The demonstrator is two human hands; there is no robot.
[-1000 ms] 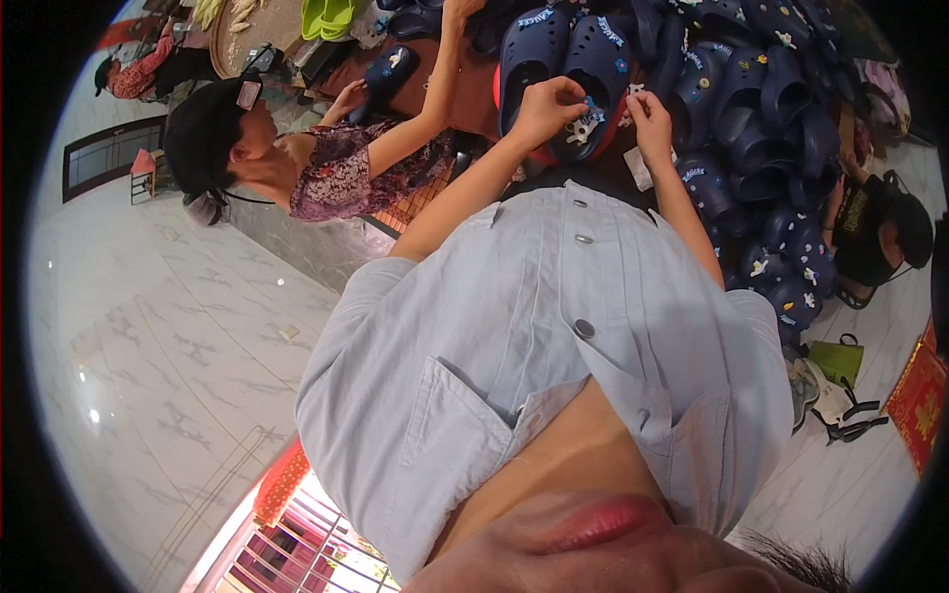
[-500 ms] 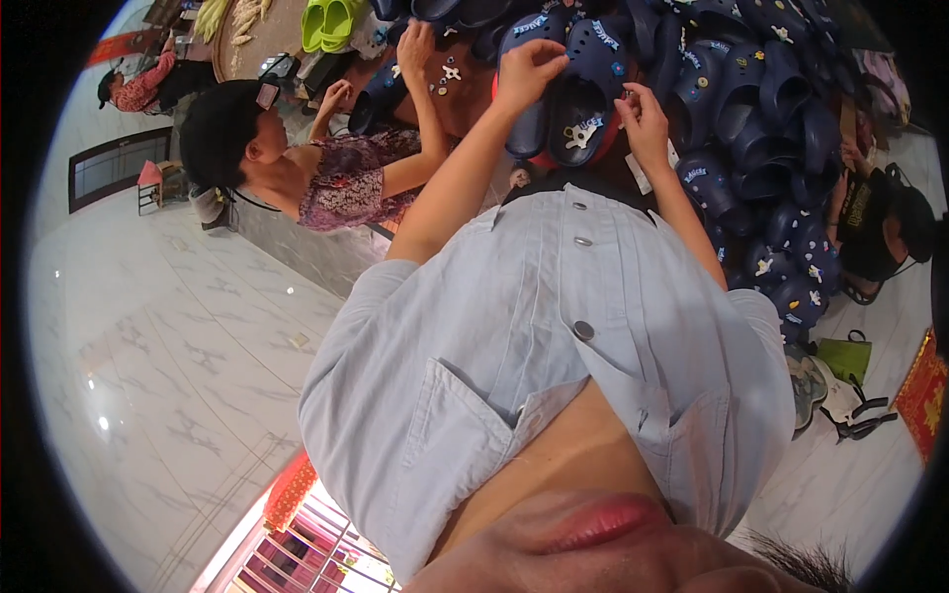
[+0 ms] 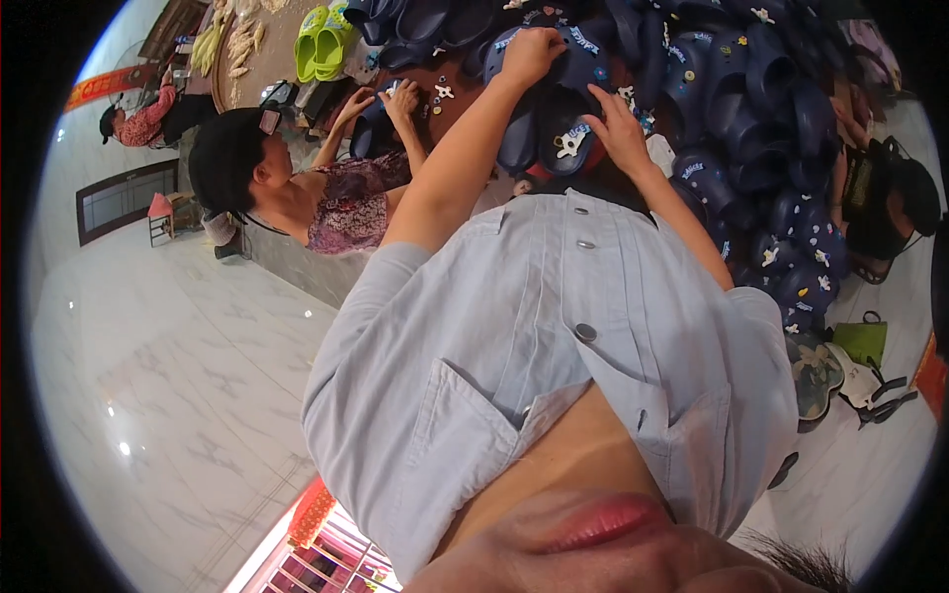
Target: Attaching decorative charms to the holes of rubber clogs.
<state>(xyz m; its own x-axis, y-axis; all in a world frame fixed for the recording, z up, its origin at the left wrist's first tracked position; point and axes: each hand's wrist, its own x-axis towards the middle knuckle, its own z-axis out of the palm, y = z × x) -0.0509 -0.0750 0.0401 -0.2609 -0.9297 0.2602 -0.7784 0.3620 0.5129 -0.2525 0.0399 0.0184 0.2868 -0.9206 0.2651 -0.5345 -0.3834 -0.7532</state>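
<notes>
A pair of navy clogs lies right in front of me, the right clog (image 3: 554, 109) showing its dark inside and a white cartoon-like charm (image 3: 571, 141). My left hand (image 3: 530, 57) reaches over the toe end of the pair, fingers bent in a pinch; anything between the fingertips is too small to make out. Beside the right clog, my right hand (image 3: 623, 130) has thumb and forefinger apart and appears to hold nothing. Small charms (image 3: 645, 121) lie just past it. A blue-and-white lettered charm (image 3: 585, 42) sits on the clog's toe.
Navy clogs (image 3: 727, 109) are heaped on the right. At left a co-worker in a black cap (image 3: 227, 163) handles another dark clog. Loose charms (image 3: 443, 92) dot the reddish-brown tabletop between us. Lime-green clogs (image 3: 321, 44) stand farther back. Another person (image 3: 895, 212) sits at far right.
My left hand has shifted right and turned over the clogs' toes. My right hand has moved slightly left and its fingers have opened. The co-worker's raised hand has come down to a clog.
</notes>
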